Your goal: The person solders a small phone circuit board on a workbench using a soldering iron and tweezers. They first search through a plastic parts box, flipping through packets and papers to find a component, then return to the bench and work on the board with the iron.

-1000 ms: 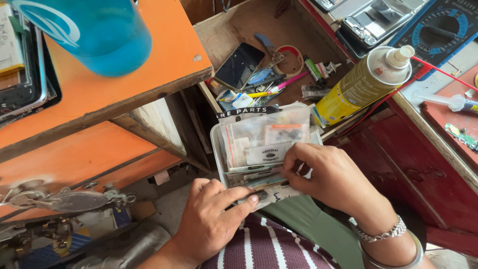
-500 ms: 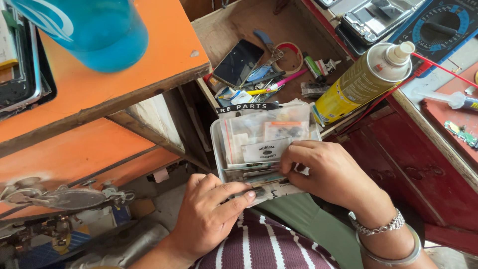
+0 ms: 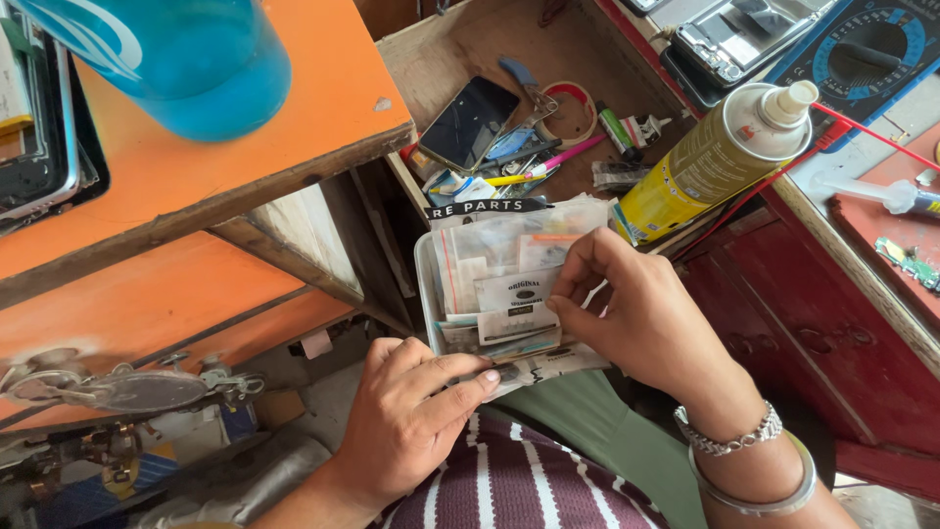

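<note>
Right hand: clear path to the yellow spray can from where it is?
Probably yes. The right hand is at the packets in the clear plastic box; the yellow spray can lies just beyond, tilted on the drawer edge, with nothing between them. It would have to let go of the packets first.

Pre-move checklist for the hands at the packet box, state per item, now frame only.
1. Left hand steadies the front of the clear plastic box: ok.
2. Right hand fingertips on the small parts packets: ok.
3. Packets upright in the box, none spilled: ok.
4. Single packet pinched: cannot tell.
5. Yellow spray can leans beside the box, apart from the right hand: ok.
6. Box base supported: cannot tell, hidden by the hands.
</note>
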